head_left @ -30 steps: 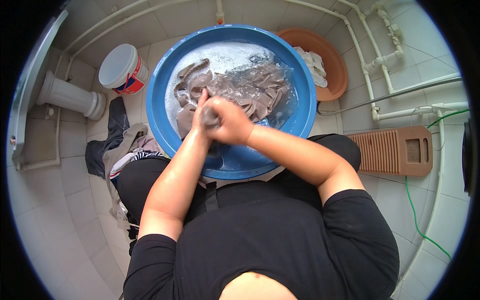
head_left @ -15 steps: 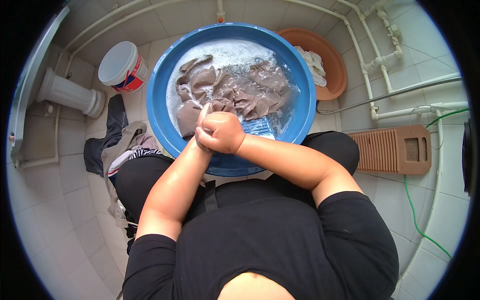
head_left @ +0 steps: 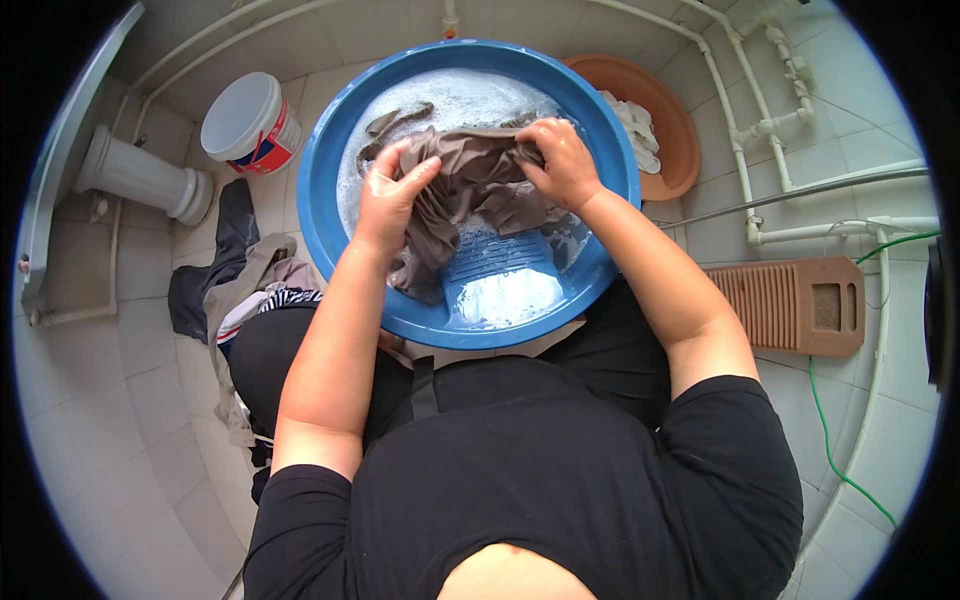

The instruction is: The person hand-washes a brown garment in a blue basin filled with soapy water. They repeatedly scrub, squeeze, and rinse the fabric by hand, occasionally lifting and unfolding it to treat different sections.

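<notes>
Your left hand grips the wet brown cloth at its 9 o'clock edge, fingers curled over a bunched fold; your right hand clutches the same cloth at about 2 o'clock, fist closed on it; the cloth hangs stretched between both hands over the soapy water in the blue basin; at 10 o'clock from the basin stands a white bucket; at 2 o'clock an orange basin touches it; at 4 o'clock lies a brown washboard; a heap of clothes sits at 8 o'clock.
</notes>
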Demonstrator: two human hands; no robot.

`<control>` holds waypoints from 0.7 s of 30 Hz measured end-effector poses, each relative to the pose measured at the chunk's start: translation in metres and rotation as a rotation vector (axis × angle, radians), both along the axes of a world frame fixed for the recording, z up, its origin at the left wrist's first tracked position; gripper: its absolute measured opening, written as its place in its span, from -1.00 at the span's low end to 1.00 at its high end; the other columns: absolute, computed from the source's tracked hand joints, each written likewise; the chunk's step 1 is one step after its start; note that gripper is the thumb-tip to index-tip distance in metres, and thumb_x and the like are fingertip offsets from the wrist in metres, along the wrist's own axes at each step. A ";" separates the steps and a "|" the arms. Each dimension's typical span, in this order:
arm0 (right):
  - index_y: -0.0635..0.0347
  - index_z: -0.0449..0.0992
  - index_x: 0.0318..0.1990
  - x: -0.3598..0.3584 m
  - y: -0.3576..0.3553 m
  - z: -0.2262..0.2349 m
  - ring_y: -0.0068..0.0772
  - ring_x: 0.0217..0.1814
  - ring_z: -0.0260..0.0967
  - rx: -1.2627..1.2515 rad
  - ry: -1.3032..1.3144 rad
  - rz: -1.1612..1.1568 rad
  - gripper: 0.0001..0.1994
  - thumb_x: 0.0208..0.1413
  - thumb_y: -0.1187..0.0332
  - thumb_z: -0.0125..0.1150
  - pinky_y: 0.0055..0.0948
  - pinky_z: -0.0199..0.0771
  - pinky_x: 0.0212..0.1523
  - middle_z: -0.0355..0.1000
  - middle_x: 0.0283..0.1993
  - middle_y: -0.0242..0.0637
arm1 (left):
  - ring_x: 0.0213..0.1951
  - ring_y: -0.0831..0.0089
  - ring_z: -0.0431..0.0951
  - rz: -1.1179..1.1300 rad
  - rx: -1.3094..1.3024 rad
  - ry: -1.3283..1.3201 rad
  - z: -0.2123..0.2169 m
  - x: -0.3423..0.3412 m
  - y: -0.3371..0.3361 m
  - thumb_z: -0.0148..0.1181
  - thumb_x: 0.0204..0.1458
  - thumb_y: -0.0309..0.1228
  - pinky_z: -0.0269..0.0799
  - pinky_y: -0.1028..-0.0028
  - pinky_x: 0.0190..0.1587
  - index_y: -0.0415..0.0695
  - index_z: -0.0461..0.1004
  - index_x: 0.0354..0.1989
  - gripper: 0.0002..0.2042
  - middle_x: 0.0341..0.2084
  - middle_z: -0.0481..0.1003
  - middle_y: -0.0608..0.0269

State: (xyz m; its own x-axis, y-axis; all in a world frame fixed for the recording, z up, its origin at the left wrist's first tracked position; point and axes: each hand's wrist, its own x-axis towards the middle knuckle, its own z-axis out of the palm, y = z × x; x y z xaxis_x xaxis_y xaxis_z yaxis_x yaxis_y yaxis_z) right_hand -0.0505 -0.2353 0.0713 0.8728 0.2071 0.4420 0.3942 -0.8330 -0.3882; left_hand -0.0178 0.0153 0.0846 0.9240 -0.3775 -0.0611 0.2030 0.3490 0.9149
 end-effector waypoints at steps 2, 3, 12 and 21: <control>0.11 0.48 -0.35 -0.005 -0.006 0.005 -0.11 -0.17 0.31 -0.035 0.205 0.254 -0.77 -0.17 0.26 0.29 -0.26 0.32 -0.18 0.38 -0.32 -0.20 | -0.16 0.55 0.44 0.078 0.029 -0.091 0.025 -0.002 0.003 0.23 -0.09 -0.51 0.34 0.55 -0.10 -0.22 0.32 -0.04 -0.61 -0.17 0.43 0.25; 0.16 0.49 -0.48 -0.012 -0.005 0.011 -0.12 -0.31 0.36 -0.061 0.531 0.256 -0.75 -0.16 0.16 0.28 -0.27 0.36 -0.29 0.41 -0.43 -0.16 | -0.16 0.56 0.43 0.000 0.083 -0.038 0.020 0.004 0.011 0.21 -0.04 -0.42 0.33 0.55 -0.09 -0.20 0.34 -0.03 -0.62 -0.17 0.43 0.25; 0.06 0.31 0.03 -0.018 0.004 -0.013 -0.09 0.07 0.26 0.013 0.353 0.099 -0.48 -0.16 0.27 0.29 -0.31 0.28 0.04 0.30 0.04 -0.10 | -0.33 0.25 0.50 -0.581 1.215 -0.341 0.002 -0.019 0.007 0.31 -0.39 0.12 0.39 0.39 -0.24 -0.22 0.42 -0.28 -0.36 -0.39 0.49 0.07; 0.23 0.43 -0.34 0.014 -0.018 -0.008 -0.30 -0.20 0.34 0.434 0.392 0.010 -0.78 -0.24 0.40 0.15 -0.42 0.34 -0.16 0.37 -0.29 -0.18 | -0.35 0.45 0.52 -0.747 1.057 -0.279 -0.003 -0.009 0.018 0.29 -0.31 -0.19 0.41 0.42 -0.23 -0.21 0.46 -0.30 -0.59 -0.47 0.50 0.17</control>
